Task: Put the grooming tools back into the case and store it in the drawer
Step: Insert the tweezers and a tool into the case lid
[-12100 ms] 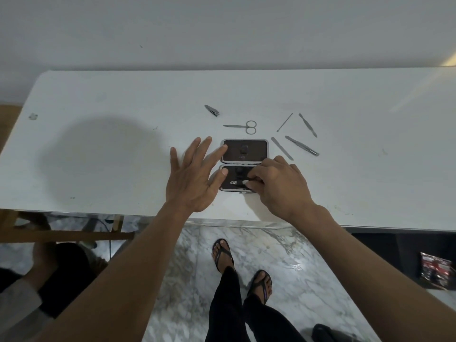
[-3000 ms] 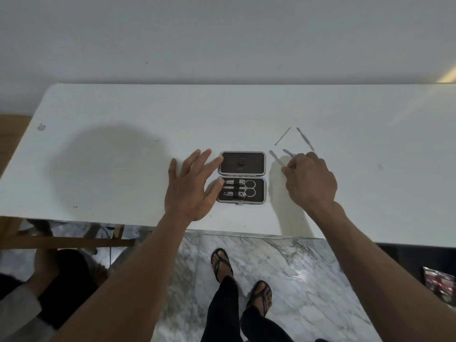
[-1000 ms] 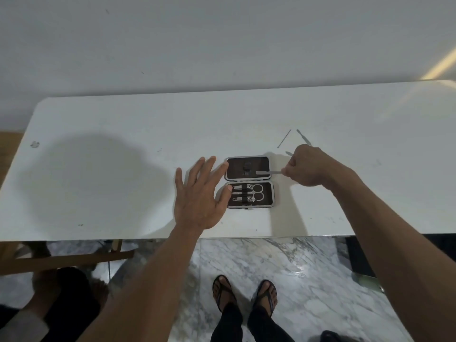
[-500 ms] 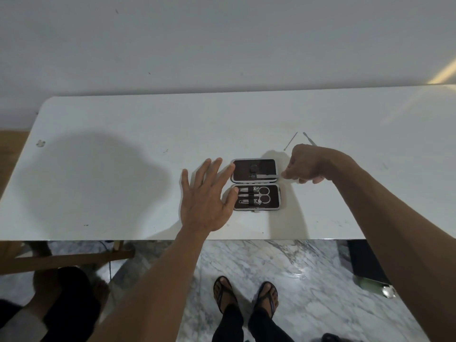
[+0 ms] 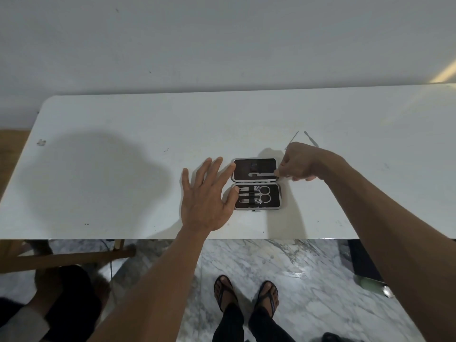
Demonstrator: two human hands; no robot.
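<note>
The left hand [image 5: 206, 201] is laid flat on the white counter [image 5: 111, 169], fingers spread wide and holding nothing; its fingertips [image 5: 235, 190] touch the left edge of the open case [image 5: 256, 184], so the case appears to be steadied. The case lies open near the counter's front edge. In the near half, scissors [image 5: 263, 194] and what look like two clippers [image 5: 248, 195] are already seated under the strap. Over the far half, a thin metal tool [image 5: 262, 174] is held level, pinched at its right end by the right hand [image 5: 299, 162]. The step in hand is judged to be the seating of this tool in the far half. Next, the tip probably has to be slid under a retaining loop; the loop cannot be made out clearly. Behind the right hand, two slim tools [image 5: 311, 138] are left on the counter and are still to be packed. The case is not yet closed, and no drawer is seen.
</note>
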